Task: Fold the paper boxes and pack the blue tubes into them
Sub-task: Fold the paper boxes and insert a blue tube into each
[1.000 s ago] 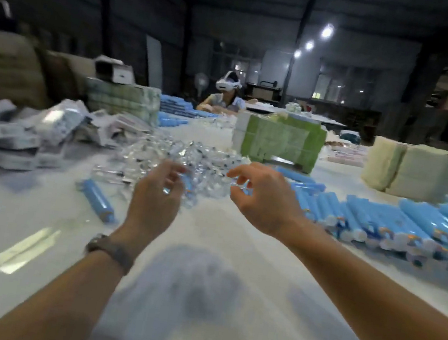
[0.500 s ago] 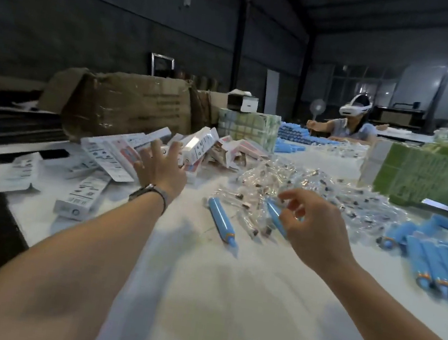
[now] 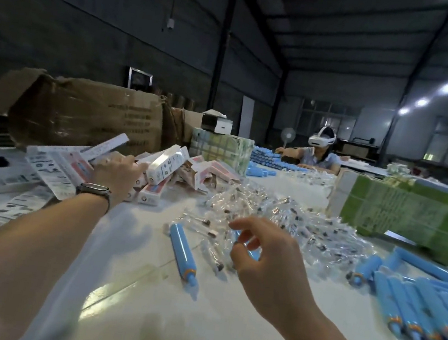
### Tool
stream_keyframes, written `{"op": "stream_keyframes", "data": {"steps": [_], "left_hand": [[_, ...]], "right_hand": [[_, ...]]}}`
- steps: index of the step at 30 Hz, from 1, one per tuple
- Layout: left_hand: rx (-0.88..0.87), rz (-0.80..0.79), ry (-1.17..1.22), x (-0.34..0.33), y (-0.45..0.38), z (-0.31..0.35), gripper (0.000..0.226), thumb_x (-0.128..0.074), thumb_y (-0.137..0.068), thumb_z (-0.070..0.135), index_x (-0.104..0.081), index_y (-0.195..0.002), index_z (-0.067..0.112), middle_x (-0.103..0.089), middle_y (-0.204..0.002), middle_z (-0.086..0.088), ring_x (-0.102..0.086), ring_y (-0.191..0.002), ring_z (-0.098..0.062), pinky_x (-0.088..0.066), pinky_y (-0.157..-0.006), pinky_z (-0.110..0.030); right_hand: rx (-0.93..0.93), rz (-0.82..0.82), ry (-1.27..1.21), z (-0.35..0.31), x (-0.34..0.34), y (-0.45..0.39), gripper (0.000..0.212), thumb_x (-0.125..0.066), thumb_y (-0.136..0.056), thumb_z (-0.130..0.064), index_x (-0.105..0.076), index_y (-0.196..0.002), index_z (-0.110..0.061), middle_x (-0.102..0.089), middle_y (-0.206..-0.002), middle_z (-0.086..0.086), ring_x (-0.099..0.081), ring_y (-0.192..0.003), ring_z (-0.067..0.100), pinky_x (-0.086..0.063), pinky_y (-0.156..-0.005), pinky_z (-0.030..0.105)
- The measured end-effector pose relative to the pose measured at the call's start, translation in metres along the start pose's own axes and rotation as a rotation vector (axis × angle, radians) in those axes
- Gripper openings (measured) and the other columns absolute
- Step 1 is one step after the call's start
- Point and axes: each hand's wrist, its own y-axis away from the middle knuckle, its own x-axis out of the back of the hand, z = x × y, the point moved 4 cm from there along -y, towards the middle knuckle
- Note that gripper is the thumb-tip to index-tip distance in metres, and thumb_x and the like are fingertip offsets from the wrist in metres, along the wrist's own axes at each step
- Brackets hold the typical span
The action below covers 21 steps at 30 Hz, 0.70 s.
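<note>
Left hand (image 3: 117,173) reaching into paper boxes (image 3: 159,172); right hand (image 3: 259,258) seemingly pinching a blue tube (image 3: 251,253).
Boxes are light, crushable card: take by the edges. Tubes look stiff, smooth; left grip hidden, cannot tell.

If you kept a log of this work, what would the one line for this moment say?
left hand: reaching into paper boxes | right hand: holding blue tube | spare tube: lying on table

blue tubes (image 3: 412,294) with orange collars crowd the white table's (image 3: 139,316) right edge; one more blue tube (image 3: 181,247) lies mid-table. white boxes (image 3: 164,165) with red and black print heap at the left edge. green bundle (image 3: 400,217) far right, brown carton (image 3: 87,113) at the far left corner.
</note>
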Motion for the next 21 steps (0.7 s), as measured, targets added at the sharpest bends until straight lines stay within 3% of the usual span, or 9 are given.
{"op": "stream_keyframes", "data": {"steps": [3,6,8,10,13,15,18,21], "left_hand": [[-0.100,0.229,0.245,0.042,0.006,0.003,0.049,-0.080,-0.082,0.029,-0.063,-0.126,0.013,-0.066,-0.098,-0.014,-0.063,-0.083,-0.033,-0.055,-0.056,-0.036],[-0.159,0.424,0.554,0.095,0.017,0.006,0.046,-0.072,-0.086,0.007,-0.057,-0.129,0.008,-0.061,-0.103,-0.017,-0.059,-0.088,-0.033,-0.056,-0.055,-0.042],[-0.087,0.520,0.890,0.133,0.030,0.012,0.050,-0.067,-0.087,0.001,-0.052,-0.133,0.007,-0.058,-0.106,-0.016,-0.059,-0.092,-0.027,-0.054,-0.062,-0.028],[0.098,0.499,1.327,0.166,0.048,0.021,0.053,-0.066,-0.090,0.004,-0.047,-0.137,0.018,-0.058,-0.114,-0.010,-0.063,-0.094,-0.012,-0.053,-0.058,-0.017],[0.306,0.196,2.014,0.195,0.087,0.060,0.049,-0.058,-0.094,0.004,-0.050,-0.128,0.038,-0.059,-0.110,-0.006,-0.072,-0.088,-0.009,-0.059,-0.063,-0.024],[0.438,-0.164,2.296,0.205,0.111,0.095,0.047,-0.053,-0.094,0.000,-0.057,-0.119,0.040,-0.067,-0.106,-0.011,-0.074,-0.084,-0.020,-0.059,-0.064,-0.030],[0.624,-0.767,2.513,0.218,0.143,0.146,0.038,-0.047,-0.089,-0.001,-0.067,-0.113,0.021,-0.067,-0.100,-0.015,-0.066,-0.075,-0.028,-0.055,-0.052,-0.030],[0.653,-1.087,2.594,0.235,0.159,0.172,0.038,-0.046,-0.072,-0.004,-0.072,-0.098,0.006,-0.062,-0.090,-0.013,-0.063,-0.063,-0.025,-0.053,-0.047,-0.027]], "right_hand": [[-0.037,0.008,-0.004,0.007,0.001,0.000,0.029,-0.064,-0.082,-0.013,-0.069,-0.103,-0.033,-0.061,-0.084,-0.017,-0.058,-0.079,0.001,-0.048,-0.075,0.022],[-0.102,0.028,-0.033,0.016,0.004,-0.003,0.028,-0.064,-0.083,-0.012,-0.070,-0.103,-0.031,-0.062,-0.080,-0.015,-0.058,-0.073,0.001,-0.047,-0.071,0.021],[-0.178,0.060,-0.091,0.022,0.010,-0.007,0.025,-0.065,-0.086,-0.014,-0.069,-0.107,-0.027,-0.063,-0.079,-0.014,-0.058,-0.071,0.001,-0.045,-0.067,0.017],[-0.298,0.083,-0.203,0.028,0.017,-0.009,0.033,-0.066,-0.090,-0.023,-0.061,-0.123,-0.024,-0.062,-0.085,-0.013,-0.059,-0.075,0.000,-0.047,-0.073,0.020],[-0.531,0.064,-0.647,0.033,0.021,-0.008,0.064,-0.062,-0.093,-0.042,-0.033,-0.147,-0.024,-0.061,-0.101,-0.009,-0.063,-0.092,0.012,-0.053,-0.083,0.037],[-0.583,0.064,-0.961,0.027,0.026,-0.008,0.057,-0.060,-0.094,-0.040,-0.036,-0.142,-0.022,-0.065,-0.103,-0.003,-0.067,-0.091,0.018,-0.056,-0.080,0.040],[-0.485,0.131,-1.263,0.020,0.044,-0.008,0.040,-0.062,-0.092,-0.024,-0.046,-0.128,-0.018,-0.068,-0.097,0.008,-0.070,-0.081,0.020,-0.060,-0.070,0.038],[-0.352,0.079,-1.258,0.024,0.064,0.000,0.066,-0.072,-0.079,-0.025,-0.044,-0.137,-0.033,-0.068,-0.110,0.011,-0.068,-0.096,0.026,-0.058,-0.085,0.047]]}}
